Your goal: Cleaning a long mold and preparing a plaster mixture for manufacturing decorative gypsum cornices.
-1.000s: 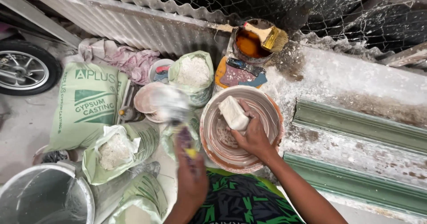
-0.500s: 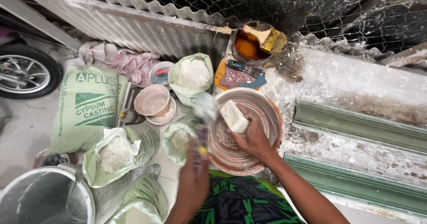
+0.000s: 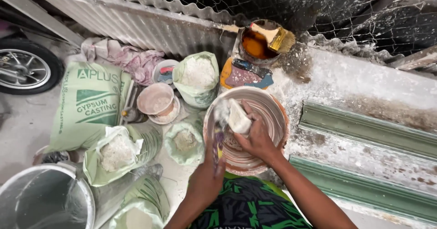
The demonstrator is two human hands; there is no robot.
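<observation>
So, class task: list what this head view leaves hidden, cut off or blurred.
- Scoop above the bowl: motion-blurred, its load unreadable.
- Left hand: its grip hides the handle.
- Right hand: covers part of the white lump.
- Bucket and wheel: cut by the frame edges.

The round bowl (image 3: 268, 120) is the landmark: pinkish-brown, ringed with pale streaks, white-smeared inside. In it, the right hand (image 3: 257, 138) grips a white lump (image 3: 237, 116). At its near-left rim, the left hand (image 3: 207, 181) holds a tool with a purple and yellow handle (image 3: 218, 145). Behind the bowl sits a tin (image 3: 255, 45) of amber-brown liquid with a yellow-bristled brush (image 3: 275, 37). Left of the bowl stand pale green bags of white powder (image 3: 196, 76), a pink cup (image 3: 155, 99), and farther left a green-and-white printed sack (image 3: 91, 101). Right of the bowl lie dull green mouldings (image 3: 364, 129), speckled white. Below the bowl, the clothing (image 3: 248, 206) shows a green-and-black leaf pattern.
</observation>
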